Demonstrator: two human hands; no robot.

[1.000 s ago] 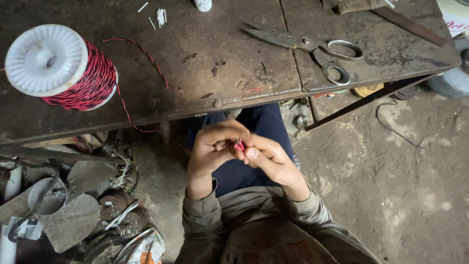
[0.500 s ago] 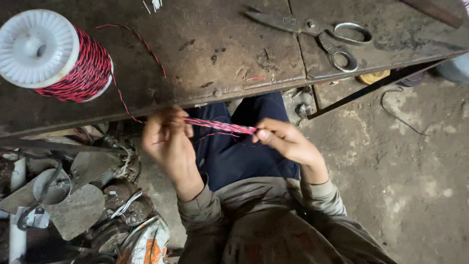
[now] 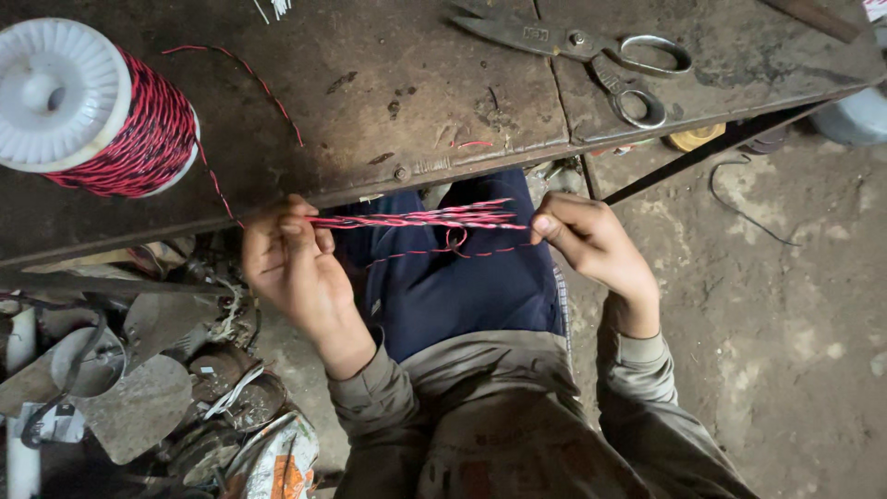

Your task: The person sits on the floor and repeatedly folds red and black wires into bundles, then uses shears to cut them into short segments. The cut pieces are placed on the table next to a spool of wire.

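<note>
Bundle of twisted red-and-black wire strands (image 3: 420,219) is stretched roughly level between both hands, just below the front edge of the dark, worn metal workbench (image 3: 388,102), above the person's lap in dark blue trousers (image 3: 453,286). Left hand (image 3: 291,263) is pinched closed on the bundle's left end; right hand (image 3: 587,240) is pinched closed on the right end. Hands are well apart, bundle taut. One looser strand sags below the bundle with a small loop near mid-span. A single wire runs from the left hand up over the bench edge to the white plastic spool of red-and-black wire (image 3: 88,106) lying at bench left. Large steel scissors (image 3: 591,55) lie on the bench at upper right, untouched. Pile of scrap metal parts (image 3: 139,388) on the floor left of the person.
</note>
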